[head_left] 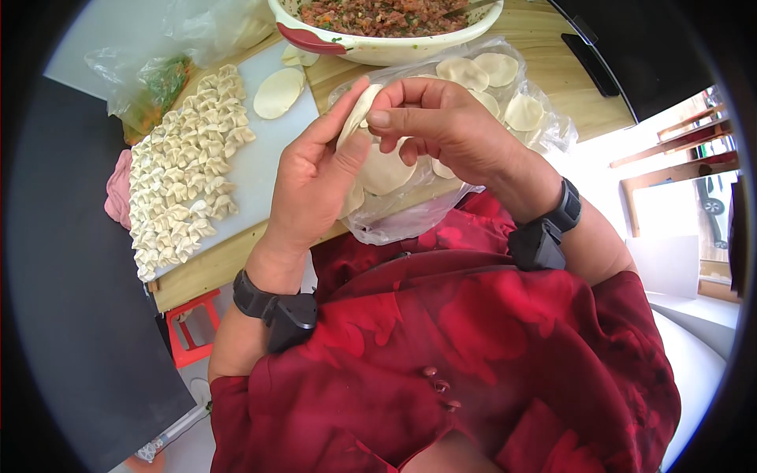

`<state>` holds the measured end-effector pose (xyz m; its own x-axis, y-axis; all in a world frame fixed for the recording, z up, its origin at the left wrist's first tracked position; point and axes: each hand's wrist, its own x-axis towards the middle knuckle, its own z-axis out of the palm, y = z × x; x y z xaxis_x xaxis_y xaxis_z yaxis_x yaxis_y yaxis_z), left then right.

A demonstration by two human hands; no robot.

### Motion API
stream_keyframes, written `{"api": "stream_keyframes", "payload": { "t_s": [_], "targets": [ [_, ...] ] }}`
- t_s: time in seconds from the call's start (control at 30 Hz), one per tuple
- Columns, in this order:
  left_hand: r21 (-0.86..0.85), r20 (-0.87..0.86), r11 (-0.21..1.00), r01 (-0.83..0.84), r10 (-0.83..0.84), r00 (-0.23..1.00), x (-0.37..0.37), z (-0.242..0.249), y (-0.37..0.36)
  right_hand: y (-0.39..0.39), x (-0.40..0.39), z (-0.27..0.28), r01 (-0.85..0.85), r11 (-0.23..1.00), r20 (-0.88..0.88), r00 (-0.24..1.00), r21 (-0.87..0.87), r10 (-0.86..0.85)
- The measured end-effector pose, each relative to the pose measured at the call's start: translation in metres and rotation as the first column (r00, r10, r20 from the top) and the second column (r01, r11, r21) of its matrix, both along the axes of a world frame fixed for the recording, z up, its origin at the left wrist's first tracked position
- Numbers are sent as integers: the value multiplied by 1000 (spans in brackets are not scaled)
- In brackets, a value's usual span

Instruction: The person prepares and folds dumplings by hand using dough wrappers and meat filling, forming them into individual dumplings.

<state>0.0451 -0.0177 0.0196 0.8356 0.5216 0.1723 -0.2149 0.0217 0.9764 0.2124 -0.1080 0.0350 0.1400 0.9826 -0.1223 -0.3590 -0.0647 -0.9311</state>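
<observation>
Both hands meet over the front of the table around a folded dumpling (359,113). My left hand (314,175) grips its lower side between thumb and fingers. At its upper edge, my right hand (441,118) pinches the dough with thumb and forefinger, the other fingers curled. Whether filling is inside cannot be seen. Below and behind the hands, round dough wrappers (384,172) lie on a clear plastic bag (394,225). Beyond them stands a white bowl (378,51) of minced filling (378,16), with a utensil handle (471,8) resting in it.
Rows of finished dumplings (185,169) cover the left of a white board (256,146), beside a loose wrapper (279,93). A plastic bag of greens (162,83) lies behind them. A black object (631,47) stands back right; a red stool (192,327) is below left.
</observation>
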Motion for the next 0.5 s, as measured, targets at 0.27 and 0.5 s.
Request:
{"api": "stream_keyframes", "payload": {
  "t_s": [0.27, 0.5],
  "targets": [
    [-118, 84, 990, 74, -64, 994, 3, 1, -8, 7, -6, -4, 38, 993, 224, 973, 112, -62],
    [-114, 61, 993, 7, 0, 998, 1, -1, -9, 7, -8, -4, 60, 990, 210, 974, 129, -87]
  ]
}}
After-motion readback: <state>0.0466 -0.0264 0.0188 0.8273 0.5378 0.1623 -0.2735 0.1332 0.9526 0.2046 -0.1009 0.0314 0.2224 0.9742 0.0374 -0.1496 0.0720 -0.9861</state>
